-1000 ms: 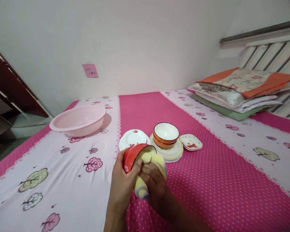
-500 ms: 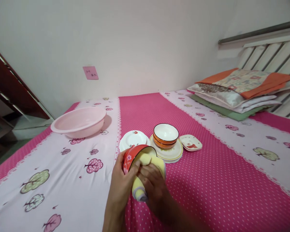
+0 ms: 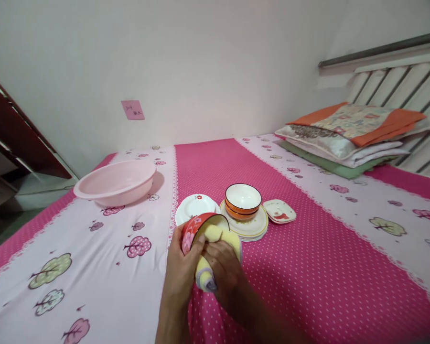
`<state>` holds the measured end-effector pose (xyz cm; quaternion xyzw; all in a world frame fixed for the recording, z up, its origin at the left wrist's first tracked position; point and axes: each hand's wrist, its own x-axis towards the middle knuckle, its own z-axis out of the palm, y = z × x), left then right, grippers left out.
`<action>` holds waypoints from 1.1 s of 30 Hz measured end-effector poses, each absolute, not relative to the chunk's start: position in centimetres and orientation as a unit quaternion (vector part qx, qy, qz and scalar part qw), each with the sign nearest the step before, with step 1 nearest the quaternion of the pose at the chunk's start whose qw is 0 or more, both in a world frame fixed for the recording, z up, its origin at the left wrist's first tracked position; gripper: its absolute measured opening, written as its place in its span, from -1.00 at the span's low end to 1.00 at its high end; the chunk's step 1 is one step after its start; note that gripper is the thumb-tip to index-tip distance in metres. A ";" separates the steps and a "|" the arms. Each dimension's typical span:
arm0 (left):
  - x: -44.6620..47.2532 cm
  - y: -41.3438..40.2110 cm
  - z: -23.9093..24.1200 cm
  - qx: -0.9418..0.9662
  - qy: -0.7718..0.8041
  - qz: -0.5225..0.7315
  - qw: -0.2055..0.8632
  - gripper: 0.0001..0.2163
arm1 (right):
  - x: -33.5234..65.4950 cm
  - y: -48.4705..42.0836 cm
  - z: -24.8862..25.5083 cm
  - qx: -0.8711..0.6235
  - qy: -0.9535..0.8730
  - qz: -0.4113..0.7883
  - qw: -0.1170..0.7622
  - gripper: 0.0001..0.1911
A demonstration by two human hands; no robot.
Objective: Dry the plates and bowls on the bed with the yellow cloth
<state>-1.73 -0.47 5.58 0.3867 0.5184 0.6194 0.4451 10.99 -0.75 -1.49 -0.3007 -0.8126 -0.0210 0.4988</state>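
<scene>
- My left hand [image 3: 181,260] was curled about the outside of the red bowl [image 3: 189,236], its thumb at the rim; the fingers beneath were hidden from me.
- My right hand [image 3: 224,263] was mostly closed, its fingers bunched into the yellow cloth [image 3: 233,239] and pressing it into the bowl's mouth; I couldn't see how firmly the fingertips gripped.
- I held the bowl tilted on its side above the bed [image 3: 308,267], toward its near edge, the opening turned to my right hand.
- The bowl had just turned a little in my left hand: more of its pink flowers showed than a second earlier. I took that to mean the cloth was meeting a fresh part of the inside, so the wiping was still under way.
- Just beyond the bowl lay the white plates [image 3: 199,205], their near part hidden behind it.
- To their right, a stack of yellow-rimmed plates [image 3: 261,227] carried the orange bowls [image 3: 242,205], nested upright; the small square dishes [image 3: 279,211] sat just beside. None of these had moved.
- The pink basin [image 3: 116,184] stood near the bed's far left corner, and folded bedding [image 3: 354,134] was piled toward the far right corner, both well apart from my hands.
- Nothing blocked my hands; the plates ahead were the nearest thing to knock.
</scene>
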 end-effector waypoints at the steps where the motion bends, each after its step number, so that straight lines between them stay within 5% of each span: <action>1: -1.8 -0.5 5.6 0.393 0.524 0.617 0.436 -0.49 | 10.9 -0.6 -1.6 -0.301 -0.806 -0.025 0.509 -0.48; 8: 1.7 -0.8 6.4 0.371 0.453 0.671 0.455 -0.47 | 11.0 -1.1 1.3 -0.332 -0.720 0.121 0.598 -0.66; 15: -0.9 -0.5 6.2 0.389 0.535 0.622 0.418 -0.50 | 10.5 -1.1 -1.1 -0.299 -0.807 0.030 0.508 -0.43; 24: 0.9 -1.0 6.5 0.355 0.413 0.666 0.509 -0.39 | 10.5 -1.4 0.7 -0.313 -0.729 0.152 0.589 -0.55; 33: -2.6 -0.6 5.6 0.418 0.532 0.614 0.407 -0.47 | 10.3 -0.3 -1.5 -0.267 -0.813 -0.019 0.518 -0.43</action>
